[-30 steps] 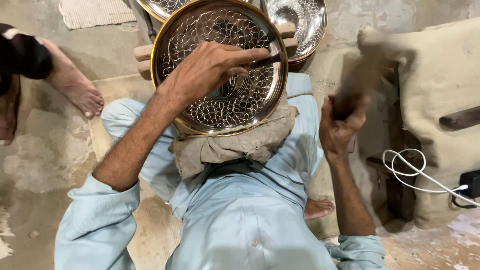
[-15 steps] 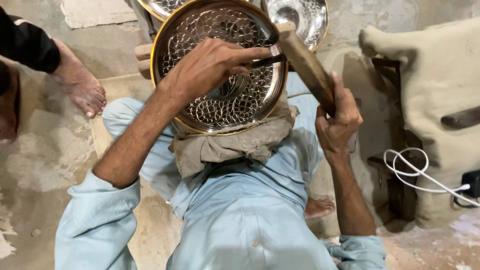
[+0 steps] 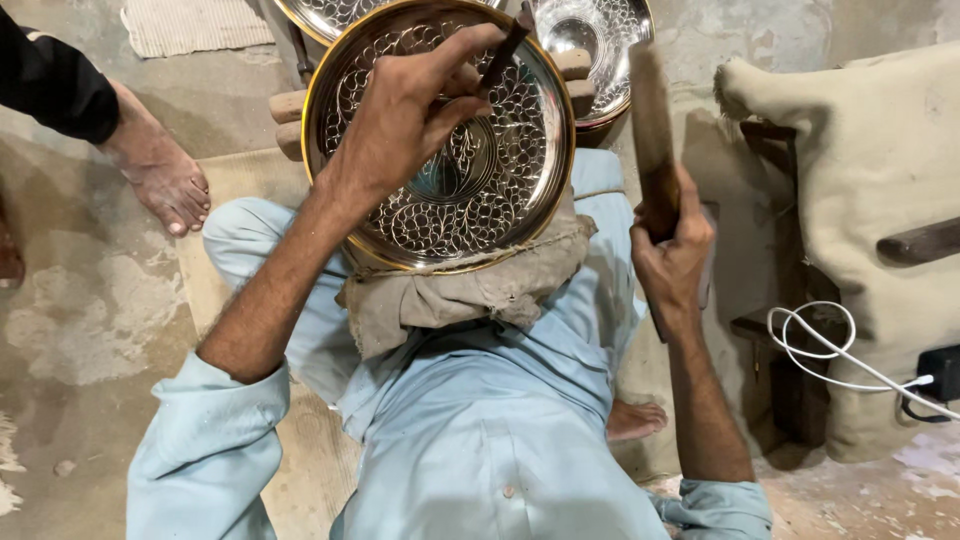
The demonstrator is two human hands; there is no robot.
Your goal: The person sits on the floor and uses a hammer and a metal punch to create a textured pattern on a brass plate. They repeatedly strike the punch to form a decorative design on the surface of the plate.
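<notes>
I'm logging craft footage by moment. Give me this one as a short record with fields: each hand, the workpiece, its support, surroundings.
left hand: holds a thin dark punch, tip on the tray
right hand: grips a wooden mallet, raised, clear of the punch
workpiece: round engraved metal tray, tilted on the lap
support: burlap cloth under the tray
surroundings: second engraved dish behind; white cable at right; another person's bare foot at left

Glossy engraved metal plate [image 3: 440, 170], coarse matt burlap cloth [image 3: 470, 290], worn wooden mallet [image 3: 652, 140], rough concrete floor [image 3: 80, 330]
</notes>
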